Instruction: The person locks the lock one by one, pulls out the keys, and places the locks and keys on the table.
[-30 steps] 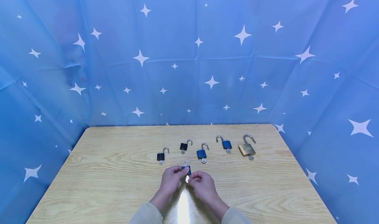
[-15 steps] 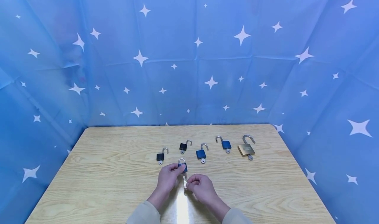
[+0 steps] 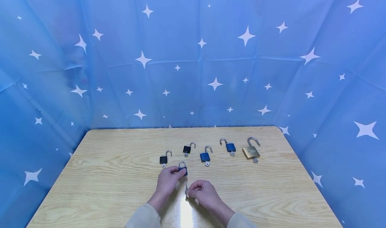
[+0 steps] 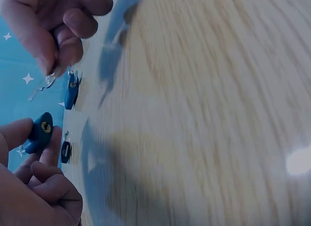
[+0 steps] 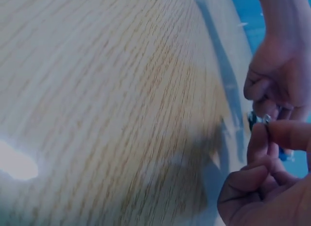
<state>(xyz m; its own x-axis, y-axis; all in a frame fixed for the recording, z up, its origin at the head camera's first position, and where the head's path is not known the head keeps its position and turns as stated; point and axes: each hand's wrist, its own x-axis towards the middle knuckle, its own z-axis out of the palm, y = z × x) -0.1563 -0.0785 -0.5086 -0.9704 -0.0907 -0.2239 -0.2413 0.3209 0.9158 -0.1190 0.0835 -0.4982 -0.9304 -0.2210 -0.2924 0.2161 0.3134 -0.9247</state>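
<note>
- Nearest the person, the right hand point(image 3: 202, 191) pinches a small silver metal key point(image 3: 186, 189) between thumb and forefinger, just above the pale wood-grain table point(image 3: 105, 187); the key is free of any lock; the left wrist view shows it dangling from the fingertips point(image 4: 53, 60).
- Just beyond, the left hand point(image 3: 168, 180) holds a small dark blue padlock with a closed steel shackle point(image 3: 182, 168), fingers curled round its body, keyhole end turned toward the key point(image 4: 41, 131); lock and key are near but apart.
- Judged from its look, the padlock is hard, rigid and fairly light; its smooth body may slip, so the flat sides are the best hold, leaving shackle and keyhole free; the key is thin and easy to drop, best held by its bow.
- Farther back lie five open padlocks, each with a key in it: a black padlock on the left point(image 3: 164, 159); a second black padlock point(image 3: 187, 149); a blue padlock in the middle point(image 3: 205, 157); another blue padlock point(image 3: 231, 147); a larger brass padlock point(image 3: 251, 151).
- Behind the table hangs a blue cloth backdrop with white stars point(image 3: 193, 60).
</note>
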